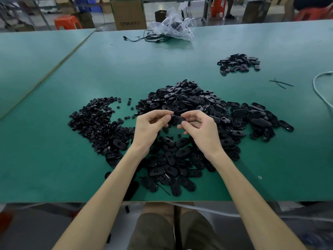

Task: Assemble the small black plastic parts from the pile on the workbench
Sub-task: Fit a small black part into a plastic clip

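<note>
A black oval plastic part (177, 119) is held above the workbench between both hands. My left hand (150, 127) pinches its left end with thumb and fingertips. My right hand (200, 128) pinches its right end, fingers curled. Under and behind the hands spreads a big pile of black oval parts (191, 103). A pile of small round black parts (98, 121) lies to the left. Whether a small round part sits in my fingers is hidden.
A smaller heap of black oval pieces (238, 63) lies at the far right of the green workbench (54, 159). A crumpled clear plastic bag (173, 24) and a black cable (146, 37) sit at the back. A white cord (319, 89) curves at the right edge.
</note>
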Demonstrator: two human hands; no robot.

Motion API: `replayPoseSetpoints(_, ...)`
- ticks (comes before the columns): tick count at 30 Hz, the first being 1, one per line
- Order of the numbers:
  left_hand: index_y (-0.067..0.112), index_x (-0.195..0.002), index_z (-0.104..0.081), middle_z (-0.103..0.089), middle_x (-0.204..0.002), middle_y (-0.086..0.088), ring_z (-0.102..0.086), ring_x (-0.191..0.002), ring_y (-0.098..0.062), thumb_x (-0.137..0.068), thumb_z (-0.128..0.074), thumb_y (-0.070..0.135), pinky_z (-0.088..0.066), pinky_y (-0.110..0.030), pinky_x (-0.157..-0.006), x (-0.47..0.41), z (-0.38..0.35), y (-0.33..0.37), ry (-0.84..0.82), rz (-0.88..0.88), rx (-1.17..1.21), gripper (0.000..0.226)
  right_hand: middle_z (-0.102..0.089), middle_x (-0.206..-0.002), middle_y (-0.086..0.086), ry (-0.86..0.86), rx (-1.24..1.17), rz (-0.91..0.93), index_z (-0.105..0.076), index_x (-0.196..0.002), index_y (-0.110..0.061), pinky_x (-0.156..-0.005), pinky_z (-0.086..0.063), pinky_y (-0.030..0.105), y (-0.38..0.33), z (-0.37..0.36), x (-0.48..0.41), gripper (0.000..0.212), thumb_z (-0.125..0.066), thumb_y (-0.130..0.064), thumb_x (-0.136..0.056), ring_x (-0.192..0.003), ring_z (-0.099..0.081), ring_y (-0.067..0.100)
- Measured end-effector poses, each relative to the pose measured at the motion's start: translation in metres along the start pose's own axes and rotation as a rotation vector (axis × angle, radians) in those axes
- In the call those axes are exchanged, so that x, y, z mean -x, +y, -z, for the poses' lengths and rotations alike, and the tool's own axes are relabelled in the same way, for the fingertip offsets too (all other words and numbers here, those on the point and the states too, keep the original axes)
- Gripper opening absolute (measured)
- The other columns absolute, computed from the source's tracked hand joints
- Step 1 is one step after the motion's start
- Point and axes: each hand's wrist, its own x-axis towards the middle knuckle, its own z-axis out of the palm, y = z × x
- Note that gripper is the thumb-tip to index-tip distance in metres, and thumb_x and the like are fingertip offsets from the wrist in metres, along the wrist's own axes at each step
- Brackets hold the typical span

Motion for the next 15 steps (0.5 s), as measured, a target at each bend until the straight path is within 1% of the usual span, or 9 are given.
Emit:
replayPoseSetpoints(3, 0.016, -0.105, -0.080, -0.079, -0.095, -0.002, -0.069, -0.079, -0.010, -0.091, -0.077, 0.009, -0.054, -0.018, -0.075, -0.0002, -0.0006, -0.0014, -0.008, 0.000, 0.014, 0.015, -0.075, -0.098, 0.009, 0.006, -0.020, -0.001, -0.070, -0.108, -0.010, -0.069, -0.061, 0.024, -0.0005, 0.0009, 0.0004, 0.017, -0.071, 0.002, -0.095, -0.087, -0.079, 0.016)
replayPoseSetpoints(7, 0.012, -0.106, -0.078, -0.079, -0.099, -0.003, -0.072, -0.085, -0.012, -0.090, -0.078, 0.008, -0.055, -0.020, -0.080, 0.0002, -0.0009, -0.0018, -0.015, -0.003, 0.012, 0.017, -0.075, -0.095, 0.006, 0.010, -0.042, -0.004, -0.070, -0.107, -0.010, -0.069, -0.061, 0.024, -0.0010, 0.0000, 0.0014, 0.017, -0.072, 0.002, -0.094, -0.086, -0.080, 0.017)
replayPoseSetpoints(12, 0.008, -0.103, -0.078, -0.078, -0.090, -0.002, -0.070, -0.077, -0.012, -0.090, -0.078, 0.007, -0.055, -0.021, -0.077, 0.0008, -0.0004, -0.0031, 0.001, -0.006, 0.014, 0.014, -0.075, -0.096, 0.006, 0.006, -0.046, 0.008, -0.070, -0.106, -0.012, -0.068, -0.062, 0.026, -0.0015, 0.0002, 0.0026, 0.018, -0.074, 0.000, -0.094, -0.086, -0.080, 0.017)
replayPoseSetpoints(15, 0.009, -0.102, -0.079, -0.079, -0.089, -0.003, -0.071, -0.076, -0.013, -0.089, -0.078, 0.006, -0.056, -0.022, -0.078, 0.0017, -0.0010, -0.0033, -0.001, -0.001, -0.004, 0.014, -0.076, -0.096, 0.007, 0.009, -0.054, 0.011, -0.070, -0.106, -0.013, -0.066, -0.062, 0.026, -0.0015, -0.0003, 0.0036, 0.018, -0.075, 0.000, -0.093, -0.085, -0.080, 0.018)
